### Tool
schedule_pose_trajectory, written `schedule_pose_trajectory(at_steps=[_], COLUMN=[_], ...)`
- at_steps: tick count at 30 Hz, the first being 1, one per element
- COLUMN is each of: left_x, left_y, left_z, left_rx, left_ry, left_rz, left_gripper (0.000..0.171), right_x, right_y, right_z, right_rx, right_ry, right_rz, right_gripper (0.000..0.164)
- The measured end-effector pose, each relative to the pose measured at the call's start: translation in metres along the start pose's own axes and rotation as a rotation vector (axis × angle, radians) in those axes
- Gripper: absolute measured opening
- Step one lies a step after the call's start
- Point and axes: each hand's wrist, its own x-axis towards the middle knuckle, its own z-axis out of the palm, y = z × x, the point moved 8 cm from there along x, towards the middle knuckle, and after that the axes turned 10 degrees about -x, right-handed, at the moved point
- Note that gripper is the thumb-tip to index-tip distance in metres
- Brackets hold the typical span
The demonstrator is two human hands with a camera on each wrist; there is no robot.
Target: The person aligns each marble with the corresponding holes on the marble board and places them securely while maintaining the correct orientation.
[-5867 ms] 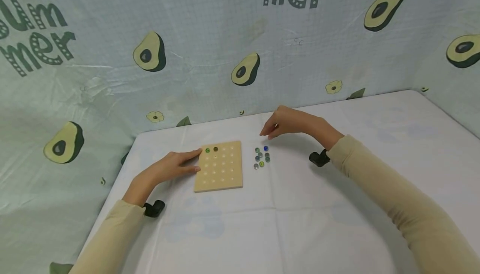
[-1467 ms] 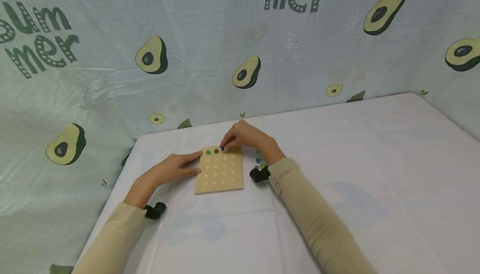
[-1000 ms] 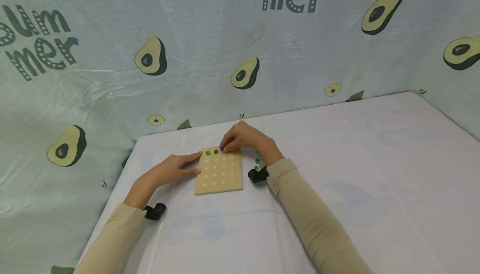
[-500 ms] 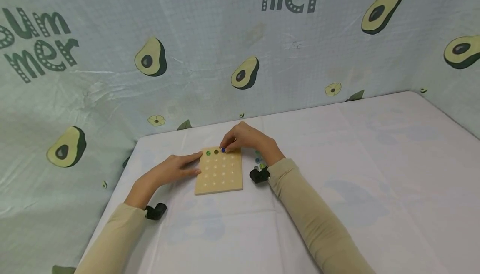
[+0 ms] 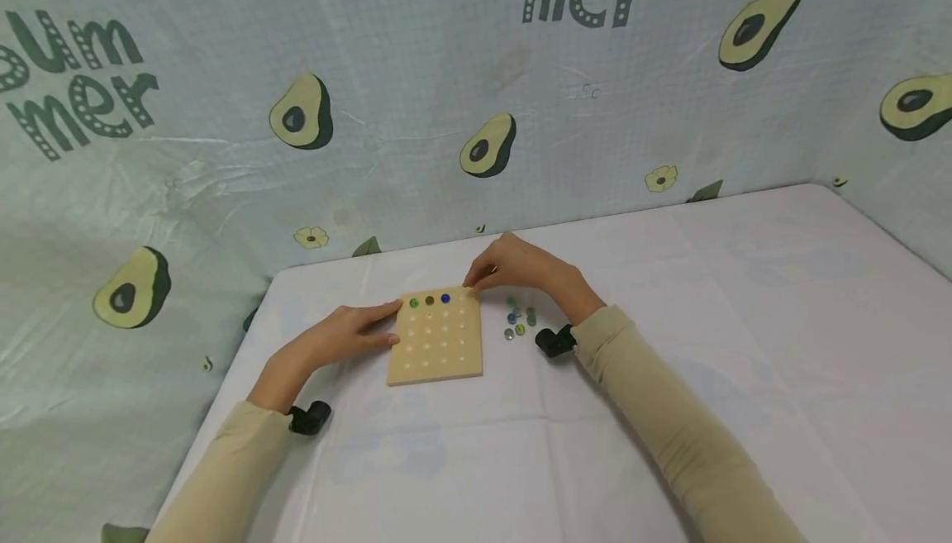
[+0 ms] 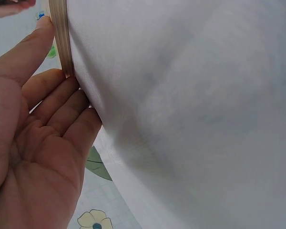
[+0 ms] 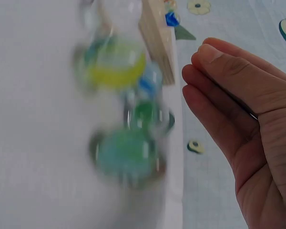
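Observation:
A square wooden board (image 5: 435, 376) with rows of shallow dimples lies on the table. Along its back row sit a green marble (image 5: 414, 302), a brownish marble (image 5: 430, 301) and a deep blue marble (image 5: 445, 298). My left hand (image 5: 330, 340) touches the board's left side, thumb and index finger spread apart. In the left wrist view its fingertips meet the wooden edge (image 6: 61, 38). At the back right corner of the board is my right hand (image 5: 524, 266), thumb and fingertips together with no marble between them, as the right wrist view shows.
Several loose glass marbles lie to the right of the board, among them a yellow-green marble (image 5: 520, 330) and a clear marble (image 5: 509, 334). A white cloth (image 5: 476, 469) covers the table. Behind it hangs an avocado-print curtain (image 5: 402, 179).
My right hand took the blue marble from the loose group, set it third in the board's back row and let go. It has since moved right. The left hand stays put.

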Motion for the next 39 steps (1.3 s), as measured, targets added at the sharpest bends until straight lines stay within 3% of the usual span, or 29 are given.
schedule_pose_trajectory(at_steps=[9, 18, 30, 39], left_x=[-0.003, 0.0, 0.002, 0.001], left_y=[0.0, -0.003, -0.001, -0.004], left_z=[-0.002, 0.003, 0.002, 0.001], left_rx=[0.011, 0.001, 0.011, -0.002], left_ry=[0.004, -0.009, -0.002, -0.002], left_rz=[0.006, -0.004, 0.0, -0.02], left_gripper=[0.074, 0.075, 0.074, 0.075], right_x=[-0.031, -0.046, -0.044, -0.036], right_y=[0.012, 0.019, 0.015, 0.004], right_z=[-0.01, -0.003, -0.002, -0.001], right_rx=[-0.026, -0.058, -0.113, -0.219], right_ry=[-0.03, -0.116, -0.165, -0.16], right_rz=[-0.042, -0.103, -0.142, -0.2], right_gripper=[0.013, 0.017, 0.022, 0.017])
